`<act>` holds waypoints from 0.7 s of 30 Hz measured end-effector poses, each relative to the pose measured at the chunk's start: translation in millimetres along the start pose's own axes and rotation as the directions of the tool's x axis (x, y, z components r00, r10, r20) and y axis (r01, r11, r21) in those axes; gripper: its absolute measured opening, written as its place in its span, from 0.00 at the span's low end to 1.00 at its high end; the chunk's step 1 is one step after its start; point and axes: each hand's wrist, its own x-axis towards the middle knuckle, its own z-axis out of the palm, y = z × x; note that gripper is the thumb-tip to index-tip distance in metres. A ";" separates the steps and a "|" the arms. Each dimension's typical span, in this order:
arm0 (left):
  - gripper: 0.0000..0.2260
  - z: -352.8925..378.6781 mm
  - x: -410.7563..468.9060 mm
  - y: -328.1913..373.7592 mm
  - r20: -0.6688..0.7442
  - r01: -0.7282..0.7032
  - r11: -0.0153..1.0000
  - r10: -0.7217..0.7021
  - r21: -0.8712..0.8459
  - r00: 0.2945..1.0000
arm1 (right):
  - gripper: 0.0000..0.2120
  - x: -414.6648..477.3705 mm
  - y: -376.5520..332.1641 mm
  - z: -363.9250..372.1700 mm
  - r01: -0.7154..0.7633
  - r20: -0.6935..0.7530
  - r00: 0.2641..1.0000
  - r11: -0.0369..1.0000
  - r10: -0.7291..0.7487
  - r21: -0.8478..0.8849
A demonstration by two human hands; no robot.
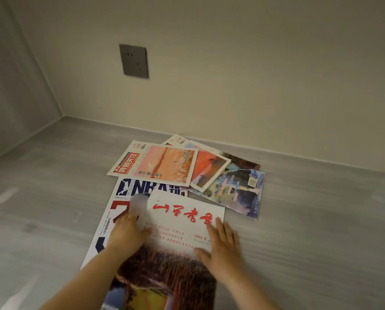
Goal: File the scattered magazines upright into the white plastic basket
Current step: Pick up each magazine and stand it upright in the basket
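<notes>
Several magazines lie scattered flat on a grey wood-grain surface. Nearest me is a white-topped magazine with red brush lettering (182,222). My left hand (126,234) rests flat at its left edge, partly on the NBA magazine (142,187) beneath. My right hand (222,245) lies flat on its right edge, fingers spread. Further back lie a pink landscape magazine (166,166), a red-titled one (126,163) under it, an orange-cover one (209,173) and a dark one with English text (240,193). No white basket is in view.
A beige wall runs behind the pile, with a grey power socket (133,61) on it. A side wall (19,86) closes the left corner. Bare grey surface (321,220) spreads to the right and left of the magazines.
</notes>
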 end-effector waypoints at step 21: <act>0.13 -43.0 -9.1 27.5 0.297 0.032 0.847 0.151 -0.531 0.943 | 0.33 -12.8 -12.1 -28.9 -0.070 -0.088 0.938 0.433 0.335 0.899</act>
